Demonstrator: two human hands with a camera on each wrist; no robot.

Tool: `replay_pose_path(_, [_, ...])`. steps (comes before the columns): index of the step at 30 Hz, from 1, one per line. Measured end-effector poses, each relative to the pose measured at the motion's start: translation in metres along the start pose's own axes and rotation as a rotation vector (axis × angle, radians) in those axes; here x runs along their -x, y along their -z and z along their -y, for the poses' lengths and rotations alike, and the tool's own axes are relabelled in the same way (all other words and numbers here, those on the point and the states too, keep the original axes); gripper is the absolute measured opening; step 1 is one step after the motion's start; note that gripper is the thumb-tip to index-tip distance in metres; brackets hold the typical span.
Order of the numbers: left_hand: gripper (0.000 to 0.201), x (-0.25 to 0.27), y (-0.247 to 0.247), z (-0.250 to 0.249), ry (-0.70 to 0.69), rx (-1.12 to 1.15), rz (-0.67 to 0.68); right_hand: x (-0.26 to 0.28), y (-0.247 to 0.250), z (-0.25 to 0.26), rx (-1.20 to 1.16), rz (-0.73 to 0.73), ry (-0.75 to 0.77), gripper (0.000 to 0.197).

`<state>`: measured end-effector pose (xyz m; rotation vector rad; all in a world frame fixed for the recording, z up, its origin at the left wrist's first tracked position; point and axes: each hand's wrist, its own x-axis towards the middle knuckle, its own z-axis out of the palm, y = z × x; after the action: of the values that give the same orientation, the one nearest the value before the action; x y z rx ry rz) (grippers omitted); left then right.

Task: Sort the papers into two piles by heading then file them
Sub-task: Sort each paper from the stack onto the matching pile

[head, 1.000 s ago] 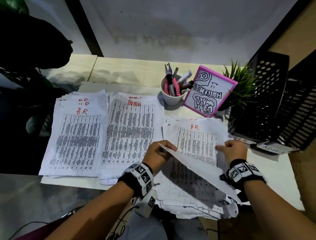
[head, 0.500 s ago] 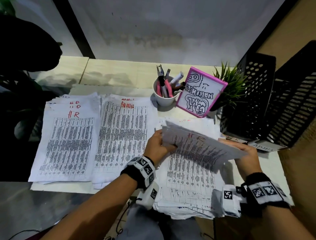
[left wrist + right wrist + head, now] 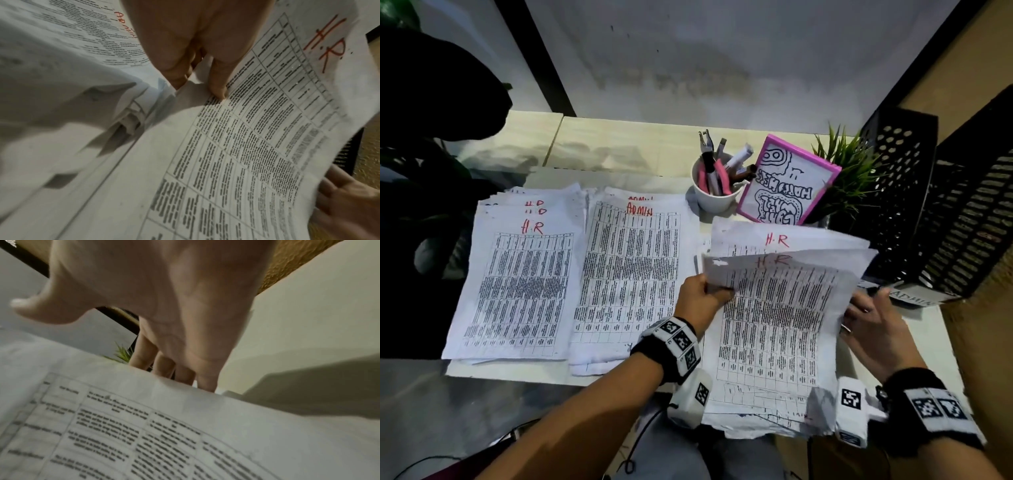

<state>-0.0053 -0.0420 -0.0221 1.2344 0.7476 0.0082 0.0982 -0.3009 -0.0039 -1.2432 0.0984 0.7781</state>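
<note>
My left hand (image 3: 709, 291) pinches the left edge of a printed sheet (image 3: 780, 308) headed H.R in red, lifted over the unsorted stack (image 3: 777, 236), whose top page also reads H.R. The left wrist view shows my thumb and fingers (image 3: 218, 91) clamped on that sheet (image 3: 257, 146). My right hand (image 3: 866, 308) hovers by the sheet's right edge, fingers straight and spread, holding nothing; the right wrist view shows the fingers (image 3: 180, 369) reaching past the paper (image 3: 164, 426). To the left lie an H.R pile (image 3: 517, 281) and an ADMIN pile (image 3: 630, 274).
Black perforated file trays (image 3: 928, 212) stand at the right, one labelled ADMIN (image 3: 911, 299). Behind the stack are a white cup of pens (image 3: 714, 197), a pink-framed drawing (image 3: 787, 185) and a small green plant (image 3: 849, 178). Dark leaves (image 3: 431, 102) hang at the left.
The sheet, raised on edge between both hands a second ago, has swung flatter with its H.R heading showing. My right hand has come off it and sits beside its right edge.
</note>
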Motion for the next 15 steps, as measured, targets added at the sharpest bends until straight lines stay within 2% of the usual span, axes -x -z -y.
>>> replay_pose_path(3, [0.04,-0.001,-0.001,-0.006,-0.073,-0.009,-0.037,-0.01,-0.006,-0.001,0.288,-0.134,0.033,0.072])
replay_pose_path(5, [0.046,0.001,-0.002,-0.012,-0.134,-0.016,-0.068,-0.016,-0.013,-0.001,0.299,-0.165,0.085,0.069])
replay_pose_path(8, [0.05,0.011,0.002,-0.025,-0.214,-0.099,-0.137,-0.025,-0.029,0.003,0.248,-0.197,0.094,0.024])
replay_pose_path(10, [0.045,0.018,0.018,-0.034,-0.283,-0.142,-0.194,-0.036,-0.042,0.002,0.279,-0.155,0.059,0.008])
replay_pose_path(12, [0.037,0.021,0.047,-0.047,-0.363,-0.234,-0.278,-0.047,-0.056,0.001,0.388,-0.142,0.046,0.01])
replay_pose_path(15, [0.022,0.019,0.113,-0.065,-0.416,-0.35,-0.409,-0.067,-0.061,-0.009,0.596,-0.255,0.028,0.005])
